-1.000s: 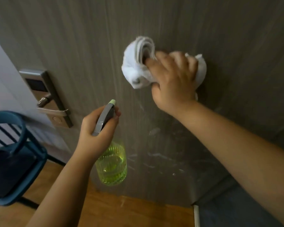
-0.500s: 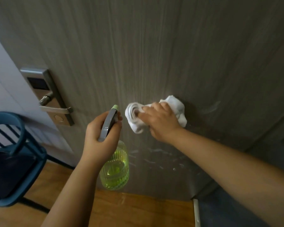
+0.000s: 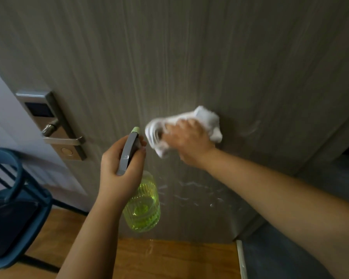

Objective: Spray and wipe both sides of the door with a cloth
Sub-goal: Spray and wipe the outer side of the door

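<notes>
The grey wood-grain door [image 3: 189, 57] fills most of my view, wet streaks shining on its lower half below my right arm. Since a second ago my cloth has come down from higher on the panel to mid-height, level with the lever handle [image 3: 63, 140] near the door's left edge. At the lower left stands a blue chair [image 3: 14, 208] on the wooden floor [image 3: 169, 260]. My left hand [image 3: 121, 174] grips the grey trigger head of the spray bottle [image 3: 142, 206], which hangs upright, nozzle aimed at the door; its ribbed green body holds yellow-green liquid. My right hand [image 3: 187, 143] clutches the bunched white cloth [image 3: 208, 121] and presses it against the door, blurred, just right of the nozzle.
</notes>
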